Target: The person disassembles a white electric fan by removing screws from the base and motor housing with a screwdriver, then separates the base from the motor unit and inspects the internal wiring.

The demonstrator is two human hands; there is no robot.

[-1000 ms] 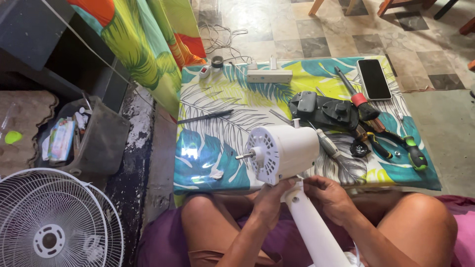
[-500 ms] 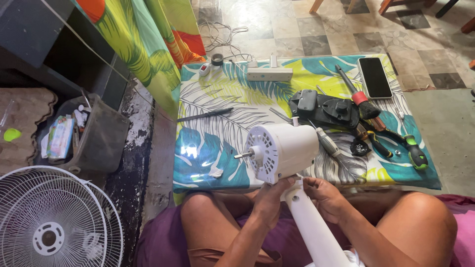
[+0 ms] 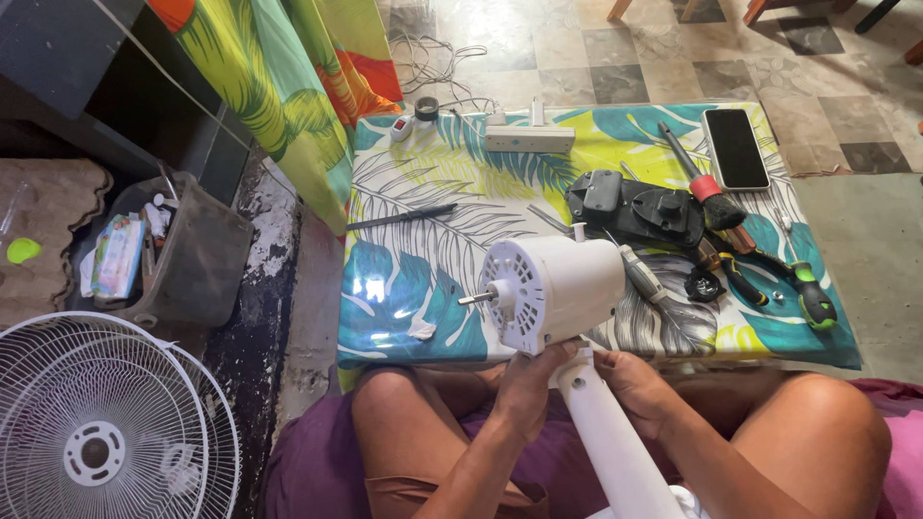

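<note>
Two hands meet at the neck of a white fan motor housing (image 3: 556,293), which sits over my lap at the near edge of the low table (image 3: 413,317), its bare shaft pointing left. From my seat at the feed, my left hand (image 3: 527,384) is closed around the joint under the housing, and my right hand (image 3: 633,389) grips the top of the white stand pole (image 3: 615,452) just beside it, fingers curled tight. Behind the housing on the leaf-print cloth lie a black plastic cover (image 3: 635,211), a brush with a red collar (image 3: 697,183), a green-handled screwdriver (image 3: 803,293) and a dark phone (image 3: 735,147). A white power strip (image 3: 529,139) rests at the far edge. Down on the floor to my left stands a white wire fan guard (image 3: 96,423), near a grey bin of odds and ends (image 3: 183,255).
</note>
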